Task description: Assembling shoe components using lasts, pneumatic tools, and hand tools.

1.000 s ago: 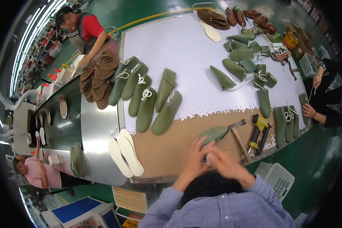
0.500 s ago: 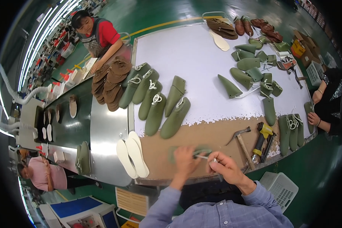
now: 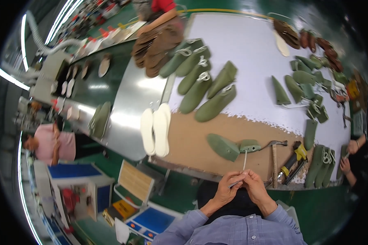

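Note:
A green shoe last lies on the brown board at the table's near edge, its pointed toe part (image 3: 223,147) to the left and its smaller heel part (image 3: 250,145) to the right. From the heel part a white cord (image 3: 245,160) runs taut down to my hands. My left hand (image 3: 224,191) and my right hand (image 3: 255,188) meet in front of the table edge, fingertips pinched together at the cord's lower end. A thin grey strip sticks out by my left fingers; its kind is unclear.
Right of the last lie a hammer (image 3: 274,163) and a yellow-black nail gun (image 3: 295,161). Green lasts (image 3: 195,96) with cords stand beyond. White insoles (image 3: 162,128) lie left, brown uppers (image 3: 153,49) farther back. Another person's hands (image 3: 347,157) work at the right edge.
My left hand has left the last and joined my right hand at the cord. The last now lies on the board, bent apart into two parts. My view has swung left.

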The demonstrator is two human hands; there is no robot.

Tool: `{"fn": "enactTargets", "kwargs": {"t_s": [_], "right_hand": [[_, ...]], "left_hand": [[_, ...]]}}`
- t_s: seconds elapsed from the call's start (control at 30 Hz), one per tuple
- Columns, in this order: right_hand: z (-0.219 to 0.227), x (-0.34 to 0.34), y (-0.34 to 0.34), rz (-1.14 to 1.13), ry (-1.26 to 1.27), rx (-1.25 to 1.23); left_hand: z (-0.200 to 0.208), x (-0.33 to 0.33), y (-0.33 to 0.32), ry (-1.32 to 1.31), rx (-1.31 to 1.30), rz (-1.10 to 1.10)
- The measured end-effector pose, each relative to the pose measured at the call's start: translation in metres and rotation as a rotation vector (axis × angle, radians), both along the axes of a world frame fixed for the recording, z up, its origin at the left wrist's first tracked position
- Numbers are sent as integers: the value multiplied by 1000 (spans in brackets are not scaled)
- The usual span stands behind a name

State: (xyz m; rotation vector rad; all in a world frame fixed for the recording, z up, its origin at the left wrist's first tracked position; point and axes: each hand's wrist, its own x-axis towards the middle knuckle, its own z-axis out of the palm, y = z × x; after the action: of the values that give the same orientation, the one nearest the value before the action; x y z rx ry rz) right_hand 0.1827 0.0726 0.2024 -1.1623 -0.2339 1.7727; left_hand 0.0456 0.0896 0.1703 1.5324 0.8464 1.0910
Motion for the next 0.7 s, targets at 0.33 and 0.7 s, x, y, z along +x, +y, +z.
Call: {"fn": "enactTargets", "kwargs": {"t_s": [0.33,0.7], "right_hand": [[-32,82,-35,299,-1376,537],[-112,152,-30,281,-1416,467]], "left_hand": [[40,20,-51,141,-155,461],[-17,-1,-71,255,-456,351]]}}
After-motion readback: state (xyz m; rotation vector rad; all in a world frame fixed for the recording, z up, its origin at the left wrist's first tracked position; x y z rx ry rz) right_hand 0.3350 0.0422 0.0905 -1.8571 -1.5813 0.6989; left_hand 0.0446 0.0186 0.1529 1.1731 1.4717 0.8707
